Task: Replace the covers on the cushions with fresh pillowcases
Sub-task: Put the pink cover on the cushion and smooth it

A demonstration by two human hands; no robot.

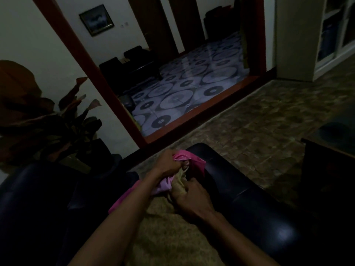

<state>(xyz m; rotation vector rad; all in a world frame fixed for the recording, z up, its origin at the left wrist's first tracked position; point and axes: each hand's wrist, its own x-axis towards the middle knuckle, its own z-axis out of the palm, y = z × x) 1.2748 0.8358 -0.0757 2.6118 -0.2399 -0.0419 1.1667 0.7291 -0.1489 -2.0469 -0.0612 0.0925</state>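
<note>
A beige cushion (165,227) lies on the seat of a dark leather sofa in front of me. A pink pillowcase (194,164) is bunched at the cushion's far end and trails left under my forearm. My left hand (169,164) grips the pink fabric at the cushion's far corner. My right hand (190,196) grips the cushion's pale corner just below it. The two hands sit close together. The room is dim, so fine detail of the fabric is hard to see.
The black sofa armrest (240,191) runs along the right of the cushion. A potted plant (48,121) with broad leaves stands at the left. A dark table (330,150) is at the right. Beyond lies a doorway with a patterned floor (188,87).
</note>
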